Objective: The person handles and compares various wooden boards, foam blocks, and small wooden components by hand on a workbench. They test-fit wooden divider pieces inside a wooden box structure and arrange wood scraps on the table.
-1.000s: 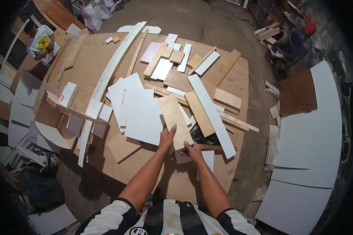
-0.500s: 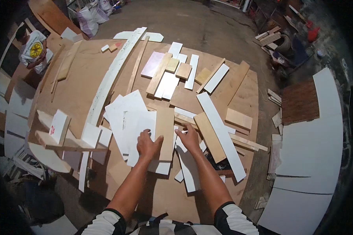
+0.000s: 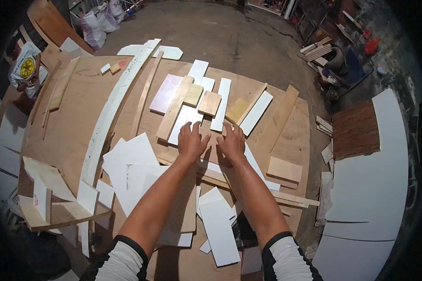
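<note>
My left hand [image 3: 192, 141] is open, fingers spread, over the middle of the plywood table [image 3: 293, 124], just below the lower ends of a pale wooden strip [image 3: 176, 108] and a white strip. Beside it, my right hand [image 3: 231, 142] is open too, with its fingertips below a narrow white strip [image 3: 221, 104]. Neither hand holds anything. A small tan block [image 3: 209, 103] lies just beyond and between them. White sheets [image 3: 131, 164] lie left of my left forearm. Between my forearms rests a white board [image 3: 220, 232].
An upright wooden frame with white pieces [image 3: 63, 210] stands at the left edge. One long white plank [image 3: 115, 103] crosses the table. Another person [image 3: 27, 70] is at the far left. Large white panels [image 3: 356, 187] lie at the right, beyond the table.
My hands have let go of the pale board held earlier and moved forward, farther across the table. The view has shifted, and the nearer pieces now appear lower.
</note>
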`<state>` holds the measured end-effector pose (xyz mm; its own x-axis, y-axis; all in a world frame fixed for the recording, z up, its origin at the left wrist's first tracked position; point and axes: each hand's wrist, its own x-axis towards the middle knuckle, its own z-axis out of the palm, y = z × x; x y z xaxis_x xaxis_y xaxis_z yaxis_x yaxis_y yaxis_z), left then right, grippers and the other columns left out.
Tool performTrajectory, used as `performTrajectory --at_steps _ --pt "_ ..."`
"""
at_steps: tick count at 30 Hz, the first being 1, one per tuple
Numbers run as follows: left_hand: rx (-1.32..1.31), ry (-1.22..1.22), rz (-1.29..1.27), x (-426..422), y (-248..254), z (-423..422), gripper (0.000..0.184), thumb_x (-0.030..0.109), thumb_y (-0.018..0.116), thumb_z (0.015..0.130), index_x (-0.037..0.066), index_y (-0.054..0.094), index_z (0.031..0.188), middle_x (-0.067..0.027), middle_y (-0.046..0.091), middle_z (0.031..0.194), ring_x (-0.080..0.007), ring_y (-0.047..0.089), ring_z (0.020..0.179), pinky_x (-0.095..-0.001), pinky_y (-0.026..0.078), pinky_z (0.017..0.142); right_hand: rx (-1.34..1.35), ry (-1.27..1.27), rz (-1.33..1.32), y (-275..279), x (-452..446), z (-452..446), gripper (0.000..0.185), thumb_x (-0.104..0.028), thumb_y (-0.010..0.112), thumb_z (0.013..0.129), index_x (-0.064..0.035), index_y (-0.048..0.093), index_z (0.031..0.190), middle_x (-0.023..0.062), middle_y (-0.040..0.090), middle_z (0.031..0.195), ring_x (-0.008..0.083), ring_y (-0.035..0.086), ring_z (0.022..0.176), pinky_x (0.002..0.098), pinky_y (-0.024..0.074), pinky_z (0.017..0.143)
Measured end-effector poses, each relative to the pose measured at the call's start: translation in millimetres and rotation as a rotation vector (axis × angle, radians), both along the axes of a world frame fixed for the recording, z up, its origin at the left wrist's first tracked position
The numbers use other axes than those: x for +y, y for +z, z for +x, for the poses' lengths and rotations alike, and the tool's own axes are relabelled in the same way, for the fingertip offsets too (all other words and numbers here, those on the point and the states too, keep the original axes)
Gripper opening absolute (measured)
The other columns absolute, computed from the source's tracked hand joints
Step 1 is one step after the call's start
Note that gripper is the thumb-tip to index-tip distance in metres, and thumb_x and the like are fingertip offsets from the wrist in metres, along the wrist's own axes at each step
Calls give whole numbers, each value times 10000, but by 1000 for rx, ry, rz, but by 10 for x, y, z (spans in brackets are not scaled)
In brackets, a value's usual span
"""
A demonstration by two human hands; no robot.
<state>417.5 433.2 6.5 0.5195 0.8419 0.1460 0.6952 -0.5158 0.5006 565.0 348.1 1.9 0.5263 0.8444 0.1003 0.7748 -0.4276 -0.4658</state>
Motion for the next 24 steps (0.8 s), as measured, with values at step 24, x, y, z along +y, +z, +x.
performTrajectory --at_steps 24 --pt "-14 55 118 462 -425 666 505 398 660 906 191 558 1356 -278 484 1307 -416 494 1153 -505 389 1010 -475 -98 -334 -621 743 916 448 -372 653 880 -193 541 1276 206 679 977 382 658 944 530 493 812"
